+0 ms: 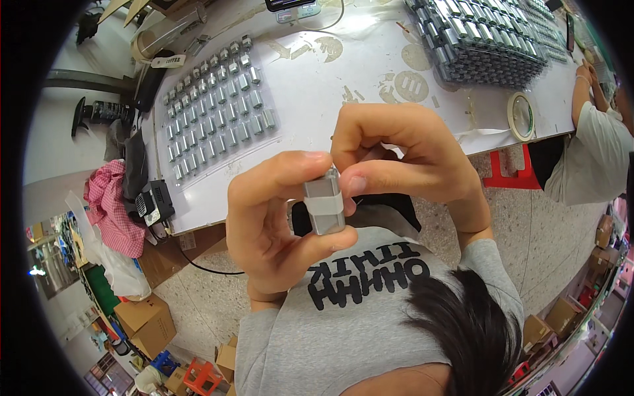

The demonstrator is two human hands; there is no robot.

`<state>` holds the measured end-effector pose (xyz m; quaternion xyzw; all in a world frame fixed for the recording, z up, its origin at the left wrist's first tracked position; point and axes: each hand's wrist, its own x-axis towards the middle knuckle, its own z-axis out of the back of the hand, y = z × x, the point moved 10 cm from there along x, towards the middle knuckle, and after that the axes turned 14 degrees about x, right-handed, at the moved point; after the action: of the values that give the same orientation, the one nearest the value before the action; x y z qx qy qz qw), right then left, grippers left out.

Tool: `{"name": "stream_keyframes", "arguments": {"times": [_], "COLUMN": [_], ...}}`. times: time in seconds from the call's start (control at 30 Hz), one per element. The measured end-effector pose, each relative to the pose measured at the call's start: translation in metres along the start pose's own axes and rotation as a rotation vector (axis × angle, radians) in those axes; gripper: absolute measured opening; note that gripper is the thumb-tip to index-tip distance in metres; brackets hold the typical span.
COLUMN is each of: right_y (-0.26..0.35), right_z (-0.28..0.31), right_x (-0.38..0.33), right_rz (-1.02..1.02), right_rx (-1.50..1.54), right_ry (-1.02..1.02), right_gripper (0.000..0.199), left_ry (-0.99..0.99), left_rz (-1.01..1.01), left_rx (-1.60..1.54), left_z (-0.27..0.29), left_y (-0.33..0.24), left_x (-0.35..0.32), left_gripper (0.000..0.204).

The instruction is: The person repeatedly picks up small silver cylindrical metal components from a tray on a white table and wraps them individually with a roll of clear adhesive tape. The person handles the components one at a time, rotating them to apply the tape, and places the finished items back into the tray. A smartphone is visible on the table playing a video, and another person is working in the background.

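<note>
L hand (274, 228) is clamped on a small grey metal block (325, 206): thumb across its lower end, index curled over the top, so the block stands roughly upright at picture centre. A band of pale tape (325, 203) wraps its middle. R hand (403, 155) comes in from 2 o'clock, thumb and index pinched together on the block's top right edge, right by the tape; other fingers arch over, loose.

Outward: at 11 o'clock on the white table (317, 79) lies a clear tray of small metal cylinders (214, 105), rows neat. At 1 o'clock, a dense stack of the same kind of parts (482, 39). A tape roll (522, 115) sits near the table edge at 2 o'clock. Another person's sleeve (591, 155) at 3 o'clock, apart from these hands. Pink checked cloth (115, 208) at 9 o'clock.

Risks, as I judge it: the grip is fingertip-only and held over the lap, not the table, so if the R pinch tugs hard the block could twist out of the L hand and drop to the floor. Tape could also crease or stick to the R thumb, since the pad presses close to its edge. Can't tell whether the tape end is stuck down.
</note>
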<state>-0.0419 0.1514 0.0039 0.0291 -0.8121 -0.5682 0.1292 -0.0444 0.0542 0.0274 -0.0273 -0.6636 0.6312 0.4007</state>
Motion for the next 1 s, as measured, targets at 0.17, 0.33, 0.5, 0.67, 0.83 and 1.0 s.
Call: {"name": "stream_keyframes", "arguments": {"times": [0.17, 0.33, 0.5, 0.67, 0.83, 1.0], "right_y": [-0.003, -0.005, -0.001, 0.004, 0.000, -0.002], "right_z": [0.004, 0.009, 0.014, 0.014, 0.013, 0.010], "right_x": [-0.003, -0.003, -0.005, -0.006, -0.005, -0.006], "right_rz": [-0.101, -0.052, -0.063, -0.045, -0.047, -0.075], "right_rx": [0.019, 0.100, 0.077, 0.026, 0.057, 0.141], "right_ry": [0.027, -0.025, -0.128, -0.119, -0.106, -0.105], "right_gripper": [0.016, 0.015, 0.008, 0.008, 0.008, 0.009], "left_ry": [-0.029, -0.141, -0.157, -0.117, -0.141, -0.153], "left_rz": [0.081, 0.102, 0.048, 0.017, 0.098, 0.107], "left_rx": [-0.057, 0.133, 0.327, 0.413, 0.138, -0.150], "left_z": [0.004, 0.015, 0.018, 0.017, 0.017, 0.007], "left_y": [0.016, 0.024, 0.019, 0.013, 0.025, 0.034], "left_x": [-0.003, -0.005, -0.001, 0.002, -0.005, -0.007], "left_gripper": [0.056, 0.053, 0.049, 0.049, 0.051, 0.052]}}
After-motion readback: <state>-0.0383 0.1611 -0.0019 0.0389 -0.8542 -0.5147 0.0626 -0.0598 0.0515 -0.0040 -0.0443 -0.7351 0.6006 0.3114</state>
